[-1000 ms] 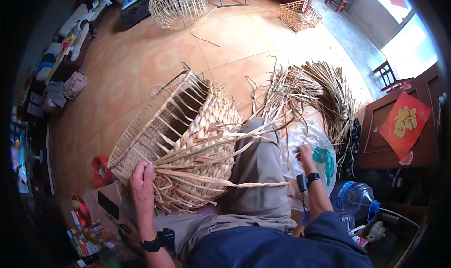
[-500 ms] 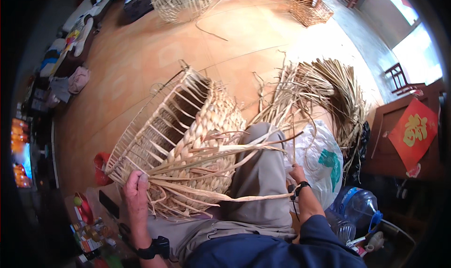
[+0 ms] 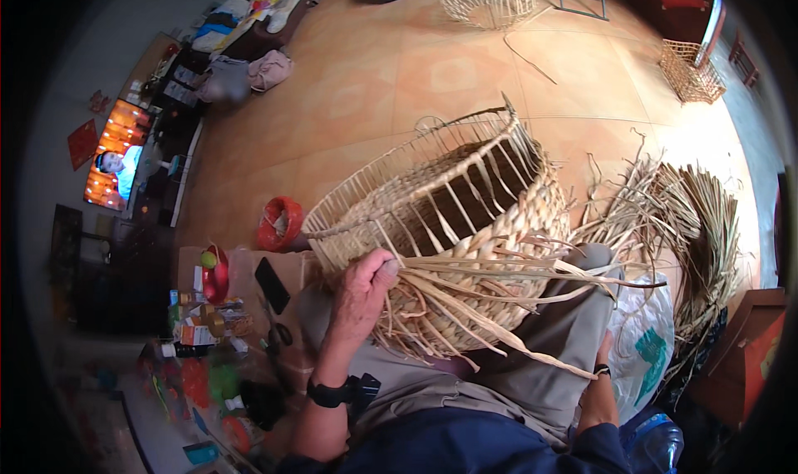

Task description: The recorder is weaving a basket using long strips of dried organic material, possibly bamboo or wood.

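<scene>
Left grip (image 3: 364, 287) holds basket strands (image 3: 492, 328); bag (image 3: 628, 372) bears green print (image 3: 651, 353), perhaps lettering.

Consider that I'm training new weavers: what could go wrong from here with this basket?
The loose strands fan out from the left hand across the basket's side; if the grip slackens, they could tangle or slip.
The basket leans tilted against the legs with the right hand away from it, so it might shift.
The scissors beside the left forearm could get knocked.
</scene>
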A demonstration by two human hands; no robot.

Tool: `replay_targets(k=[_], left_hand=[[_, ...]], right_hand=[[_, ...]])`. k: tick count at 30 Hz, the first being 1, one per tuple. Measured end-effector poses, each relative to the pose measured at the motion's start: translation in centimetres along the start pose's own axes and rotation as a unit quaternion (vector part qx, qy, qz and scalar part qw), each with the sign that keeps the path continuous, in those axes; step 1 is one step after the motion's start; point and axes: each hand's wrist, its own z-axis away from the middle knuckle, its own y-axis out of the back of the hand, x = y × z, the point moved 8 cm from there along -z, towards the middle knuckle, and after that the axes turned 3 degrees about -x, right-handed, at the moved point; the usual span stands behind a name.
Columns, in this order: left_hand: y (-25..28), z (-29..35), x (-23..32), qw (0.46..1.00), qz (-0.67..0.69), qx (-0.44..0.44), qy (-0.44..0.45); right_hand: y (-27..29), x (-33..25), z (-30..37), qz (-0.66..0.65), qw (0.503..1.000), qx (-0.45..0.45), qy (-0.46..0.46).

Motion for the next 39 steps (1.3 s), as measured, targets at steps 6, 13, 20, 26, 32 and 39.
replay_targets(k=[6,13,20,26,32,39], left_hand=[[1.3,0.8,-0.8,0.997,0.065,0.038,-0.008],[-0.9,-0.2,-1.9,0.985,0.159,0.050,-0.045],[0.4,0.3,-0.7,0.984,0.160,0.065,-0.036],[0.1,-0.8,-0.7,0.986,0.154,0.053,-0.038],[1.1,-0.6,-1.0,0.986,0.136,0.073,-0.062],[0.3,-0.8,-0.1,0.978,0.145,0.141,-0.059]], right_hand=[[1.1,-19.2,1.9,0.053,0.986,0.079,0.134],[9.4,-30.2,-2.2,-0.002,0.957,0.074,0.280],[7.8,-49.7,2.5,-0.057,0.875,-0.025,0.480],[-1.8,-62.0,10.2,0.078,0.953,-0.089,0.280],[-13.8,-73.9,32.5,0.220,0.782,-0.071,0.579],[-22.5,-70.3,30.4,0.302,0.774,-0.061,0.553]])
